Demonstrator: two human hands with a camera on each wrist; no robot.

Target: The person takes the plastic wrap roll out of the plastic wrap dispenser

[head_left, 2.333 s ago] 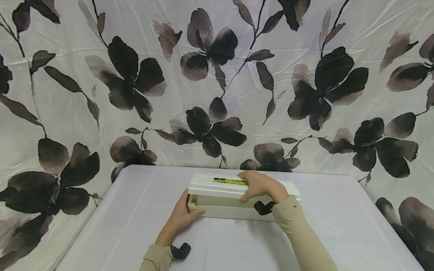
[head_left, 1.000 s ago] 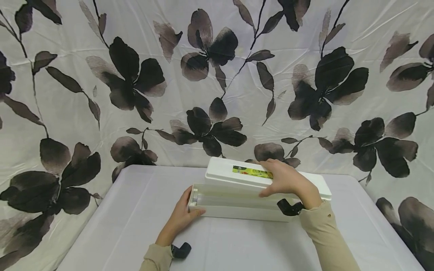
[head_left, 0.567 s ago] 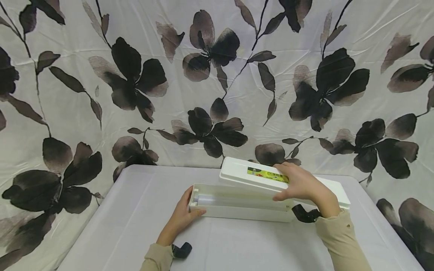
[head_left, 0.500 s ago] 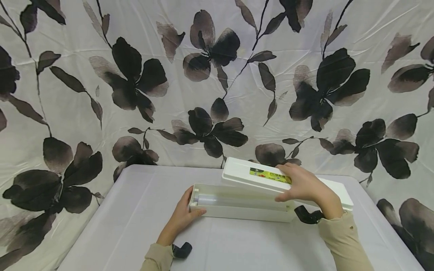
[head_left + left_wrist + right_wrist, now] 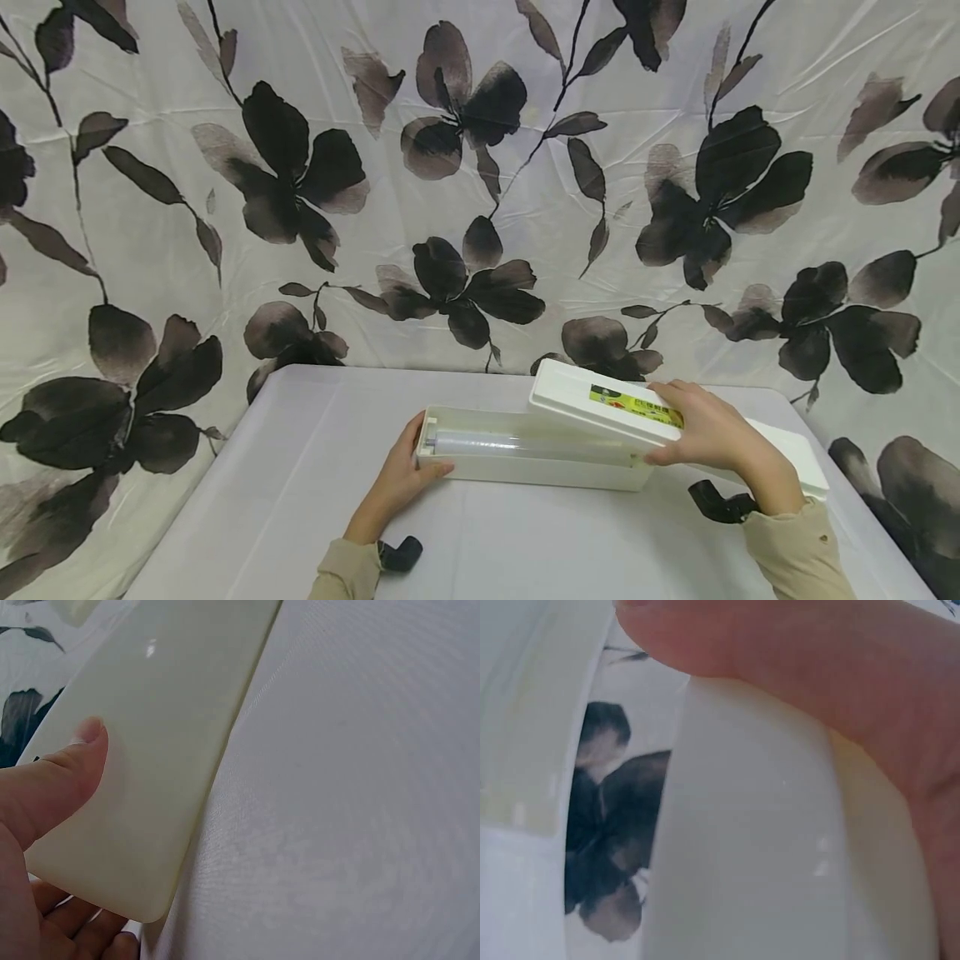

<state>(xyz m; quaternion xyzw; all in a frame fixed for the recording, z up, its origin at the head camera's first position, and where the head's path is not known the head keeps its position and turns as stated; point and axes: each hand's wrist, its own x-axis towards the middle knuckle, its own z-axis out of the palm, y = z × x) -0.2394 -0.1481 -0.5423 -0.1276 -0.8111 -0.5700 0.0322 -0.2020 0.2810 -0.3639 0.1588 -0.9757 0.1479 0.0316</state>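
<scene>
A long cream plastic box [image 5: 532,473] lies on the table, its top uncovered, with a roll of clear plastic wrap [image 5: 487,442] inside. My left hand [image 5: 401,471] grips the box's left end, thumb on the front wall and fingers around the end, as the left wrist view also shows on the box wall [image 5: 157,772]. My right hand [image 5: 708,433] holds the white lid [image 5: 573,385], which bears a yellow-green label [image 5: 633,406], thumb on its near edge and fingers over its top. The lid slants, overlapping the box's right end in the head view. In the right wrist view the lid [image 5: 742,825] fills the middle.
The table [image 5: 300,467] has a white cloth. Behind it hangs a white curtain [image 5: 570,200] with dark flowers. Black camera mounts [image 5: 401,554] sit on both wrists, below beige sleeves [image 5: 798,550].
My right hand has lifted the lid off the box and carried it to the right, turning it aslant. The wrap roll has come into view. My left hand has stayed on the box's left end.
</scene>
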